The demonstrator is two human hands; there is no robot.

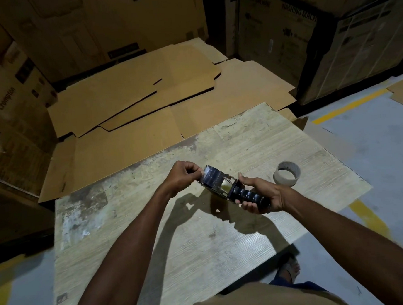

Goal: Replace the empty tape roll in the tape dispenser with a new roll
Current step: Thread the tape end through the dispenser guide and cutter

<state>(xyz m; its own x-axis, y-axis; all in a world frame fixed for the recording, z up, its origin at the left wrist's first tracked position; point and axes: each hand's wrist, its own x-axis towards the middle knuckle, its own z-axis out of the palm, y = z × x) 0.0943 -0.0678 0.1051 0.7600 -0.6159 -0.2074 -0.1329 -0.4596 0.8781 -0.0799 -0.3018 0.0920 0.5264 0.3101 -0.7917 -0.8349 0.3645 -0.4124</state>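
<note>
Held just above the pale, worn wooden surface (201, 235), the black ribbed-handled metal tape dispenser (231, 188) looks light and rigid, right hand (262, 195) wrapped round its handle, left hand (185, 179) pinching the flimsy, sticky tape end (203, 173) at its far-left nose.

roll on the tape dispenser (217, 183) mostly hidden by its frame, can't tell how full | right hand (261, 196) covers the far side of the handle | left hand (183, 177) fingers (194, 174) pinch something too small to make out | worktop (130, 239) cut off at 6 o'clock | print on boxes (283, 41) at 1 o'clock blurry
</note>
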